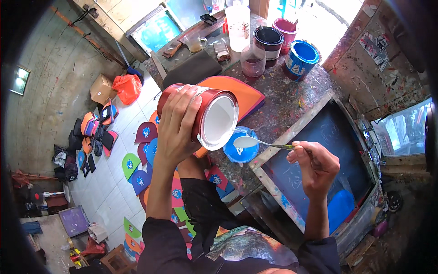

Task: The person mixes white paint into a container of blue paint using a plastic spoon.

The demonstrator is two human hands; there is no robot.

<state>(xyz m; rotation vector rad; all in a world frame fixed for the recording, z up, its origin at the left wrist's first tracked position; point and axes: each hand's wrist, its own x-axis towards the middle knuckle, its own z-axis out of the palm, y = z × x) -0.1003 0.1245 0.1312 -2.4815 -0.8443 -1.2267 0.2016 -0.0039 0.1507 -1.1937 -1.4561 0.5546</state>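
Bright daylight enters through a tall, pale opening [317,20] on the far side, beyond a dark, paint-spattered tabletop [288,106]. White square-tiled flooring [104,185] spreads left toward a grey-beige wall [54,98]; a paint-stained brown wall [356,75] stands right.

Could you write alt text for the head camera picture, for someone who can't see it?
A person's left hand holds a tilted red can, white inside, near a blue tub, while the right hand holds a spoon over the tub. Open paint cans stand farther back on the paint-stained table.
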